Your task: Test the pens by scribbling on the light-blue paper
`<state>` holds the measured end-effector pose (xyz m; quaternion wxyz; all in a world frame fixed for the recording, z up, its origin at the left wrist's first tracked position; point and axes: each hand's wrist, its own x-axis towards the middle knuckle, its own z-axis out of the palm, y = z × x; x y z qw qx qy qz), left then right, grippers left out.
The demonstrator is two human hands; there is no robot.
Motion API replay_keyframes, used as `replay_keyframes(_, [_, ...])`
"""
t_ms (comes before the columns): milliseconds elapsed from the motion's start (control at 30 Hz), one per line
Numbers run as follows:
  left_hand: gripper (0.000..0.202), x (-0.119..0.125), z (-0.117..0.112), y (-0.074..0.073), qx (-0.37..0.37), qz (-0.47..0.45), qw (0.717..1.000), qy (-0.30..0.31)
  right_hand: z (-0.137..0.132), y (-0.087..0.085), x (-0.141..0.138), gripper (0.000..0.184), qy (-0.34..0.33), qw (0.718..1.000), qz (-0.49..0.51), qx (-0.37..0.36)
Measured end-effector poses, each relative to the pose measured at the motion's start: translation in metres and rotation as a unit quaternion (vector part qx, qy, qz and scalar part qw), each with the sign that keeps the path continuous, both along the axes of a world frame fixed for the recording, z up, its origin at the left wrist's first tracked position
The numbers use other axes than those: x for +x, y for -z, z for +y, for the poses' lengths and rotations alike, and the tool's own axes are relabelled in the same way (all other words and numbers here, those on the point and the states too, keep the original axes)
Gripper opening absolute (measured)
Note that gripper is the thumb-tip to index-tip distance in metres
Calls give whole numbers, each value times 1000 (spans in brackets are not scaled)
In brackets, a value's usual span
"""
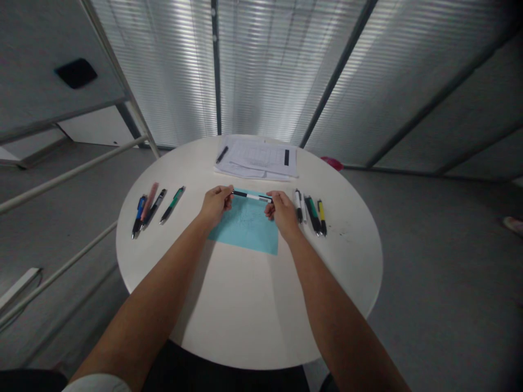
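Left hand [214, 206] closed in a firm pinch on one end of a black-and-white pen [252, 196], fingers curled around the barrel, with no gap showing between fingertips and pen. Right hand [283, 213] closed in the same way on the other end, though the exact finger placement looks hard to make out from this height. The pen level between both hands, held just above the far part of a blue sheet of paper [245, 231], with the sheet flat on a round white table [347, 261] and partly under both hands. Well to the left of the left hand, a loose group of slightly tilted pens lying side by side: a blue pen [139, 214], a pink pen [149, 200], a black pen [154, 208] and a green pen [172, 204]. Just beside the right hand, a second group: a white pen [298, 206], a dark green pen [312, 215] and a yellow pen [322, 216]. At the far side of the table, a stack of printed papers [255, 158], with a black marker [222, 155] lying on its left part and a black clip [286, 157] near its right edge. Just beyond the table rim, a small red object [332, 163], perhaps cloth, too dim to tell. Around the table, a gray floor [429, 261] and a slatted, frosted wall [265, 71] with dark metal frames.
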<state>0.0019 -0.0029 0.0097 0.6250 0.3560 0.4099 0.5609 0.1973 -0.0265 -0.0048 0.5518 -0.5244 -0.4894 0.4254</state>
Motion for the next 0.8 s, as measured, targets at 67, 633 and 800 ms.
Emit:
replay_keyframes(67, [30, 0, -1, -1, -1, 0, 1000, 2, 0, 0, 0, 38, -8, 1000, -2, 2])
replay_keyframes(633, [26, -1, 1, 2, -4, -2, 1000, 3, -2, -3, 0, 34, -13, 1000, -24, 5])
replay_keyframes(800, [25, -2, 1, 1, -9, -16, 1000, 9, -2, -4, 1, 38, -4, 1000, 8, 24])
